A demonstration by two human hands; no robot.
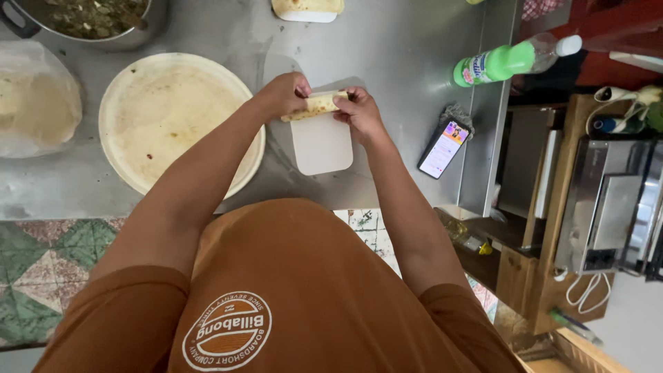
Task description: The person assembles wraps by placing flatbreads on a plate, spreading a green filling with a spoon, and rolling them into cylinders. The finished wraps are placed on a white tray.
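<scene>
Head view, looking straight down. A rolled, pale yellow flatbread wrap (316,106) is held between both hands above a white rectangular tray with rounded corners (322,143), which rests on a grey metal worktop (387,48). The left hand (285,93) is closed on the left end of the rolled wrap, with fingers curled together over it and the thumb tucked beneath. The right hand (359,110) is clamped on the right end, its fingertips (340,101) pressed onto the top of the roll. The wrap is shown lying crosswise over the tray's far edge, slightly tilted, its left end lower.

To the left of the hands, a large round cream-coloured board (166,117) smeared with brownish stains is seen flat on the worktop, partly covered by the left forearm. Further left, a stack of pale flatbreads in a clear plastic bag (34,103) is visible. At the top left, a dark metal pot of brown-green filling (90,17) is cut off by the frame edge. At the top centre, a second white tray carrying a wrap (307,8) is partly in view. To the right, a smartphone with a lit screen (444,148) lies near the worktop's edge, and a green plastic bottle with a white cap (507,61) lies on its side beyond it. An orange-brown shirt (290,290) fills the foreground.
</scene>
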